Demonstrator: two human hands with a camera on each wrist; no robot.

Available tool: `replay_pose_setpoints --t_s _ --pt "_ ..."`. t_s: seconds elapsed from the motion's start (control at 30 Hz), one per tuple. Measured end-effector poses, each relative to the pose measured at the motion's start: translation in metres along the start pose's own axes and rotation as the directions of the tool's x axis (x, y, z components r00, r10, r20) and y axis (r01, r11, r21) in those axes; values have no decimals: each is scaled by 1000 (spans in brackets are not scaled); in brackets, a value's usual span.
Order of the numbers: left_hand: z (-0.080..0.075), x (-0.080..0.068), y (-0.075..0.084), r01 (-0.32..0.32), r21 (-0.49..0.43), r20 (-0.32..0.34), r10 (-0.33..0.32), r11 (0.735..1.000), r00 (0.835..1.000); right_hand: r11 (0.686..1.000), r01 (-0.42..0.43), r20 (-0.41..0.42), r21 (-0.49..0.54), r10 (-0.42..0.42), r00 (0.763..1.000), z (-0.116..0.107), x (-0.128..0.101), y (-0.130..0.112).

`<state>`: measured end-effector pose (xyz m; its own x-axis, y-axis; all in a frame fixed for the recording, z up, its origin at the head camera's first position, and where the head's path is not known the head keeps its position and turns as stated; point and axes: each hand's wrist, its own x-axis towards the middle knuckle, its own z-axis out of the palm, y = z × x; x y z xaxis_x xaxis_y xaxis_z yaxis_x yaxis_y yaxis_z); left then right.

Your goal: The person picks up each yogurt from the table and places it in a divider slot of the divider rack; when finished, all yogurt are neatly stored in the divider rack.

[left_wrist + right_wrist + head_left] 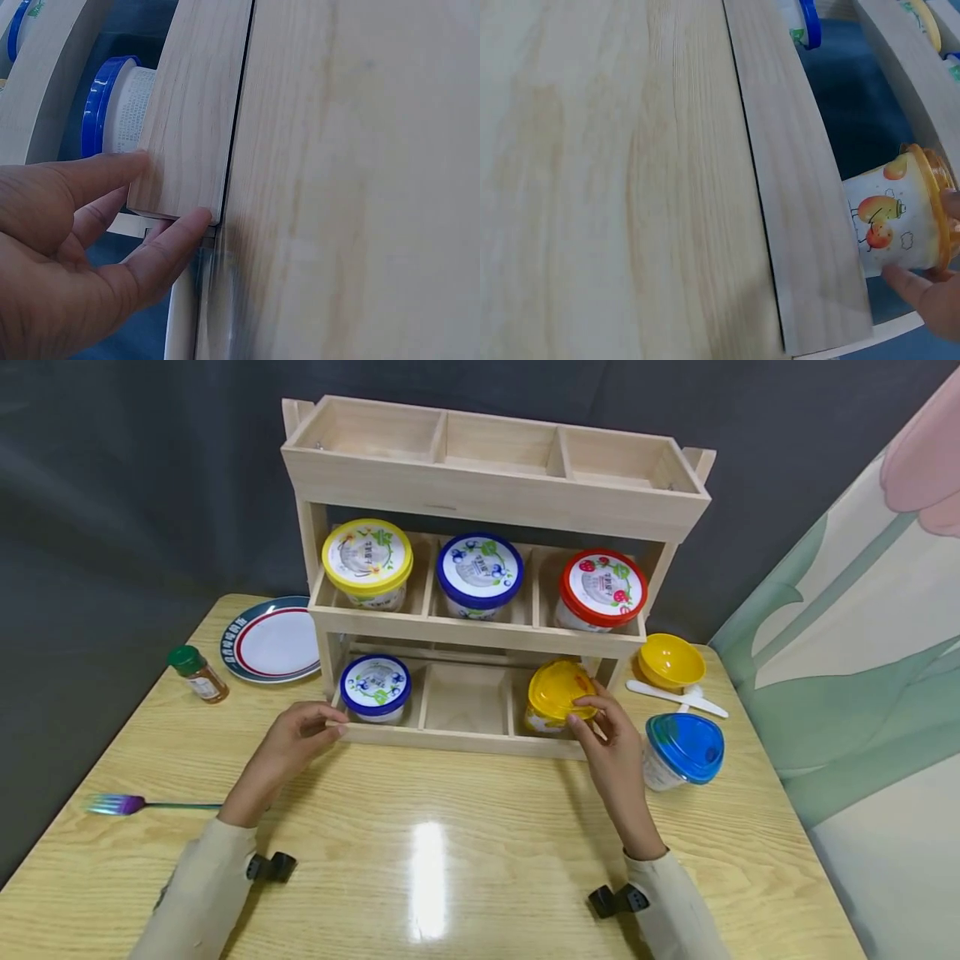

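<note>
A three-tier wooden rack (480, 510) stands at the back of the table, each tier split into three compartments. My left hand (300, 739) holds the left end of its bottom tier, fingertips on the front board (191, 112). In the bottom right compartment is a cup with a yellow lid (551, 706); fruit pictures cover its side (881, 217) in the right wrist view. Thumb and fingers of my right hand (611, 739) grip this cup at its right side. A blue-lidded cup (375, 685) sits in the bottom left compartment, close to my left hand.
Yellow-lidded (367, 560), blue-lidded (480, 568) and red-lidded (603, 589) cups fill the middle tier. On the left lie a plate (273, 643), a green-capped spice jar (198, 675) and a fork (150, 804). A yellow bowl (671, 660), white knife (667, 695) and blue-topped cup (682, 752) are at right.
</note>
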<state>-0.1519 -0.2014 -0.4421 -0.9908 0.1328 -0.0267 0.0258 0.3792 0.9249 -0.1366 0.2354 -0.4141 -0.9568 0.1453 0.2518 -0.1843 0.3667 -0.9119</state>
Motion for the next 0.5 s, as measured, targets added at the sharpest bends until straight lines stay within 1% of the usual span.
replay_pose_setpoints --t_s 0.1,0.2,0.4,0.5 --pt "0 0 0 2 7 2 -2 1000 1000 999 -48 14 -17 48 999 3 5 1" --pt "-1 0 0 8 9 3 -8 1000 1000 997 -53 32 -57 55 998 4 6 0" --pt "-1 -1 2 7 11 10 -7 1000 1000 991 19 85 -132 -7 996 3 5 -1" --pt "-2 -2 3 14 10 19 -14 1000 1000 979 61 88 -195 -44 995 -1 -1 -4"
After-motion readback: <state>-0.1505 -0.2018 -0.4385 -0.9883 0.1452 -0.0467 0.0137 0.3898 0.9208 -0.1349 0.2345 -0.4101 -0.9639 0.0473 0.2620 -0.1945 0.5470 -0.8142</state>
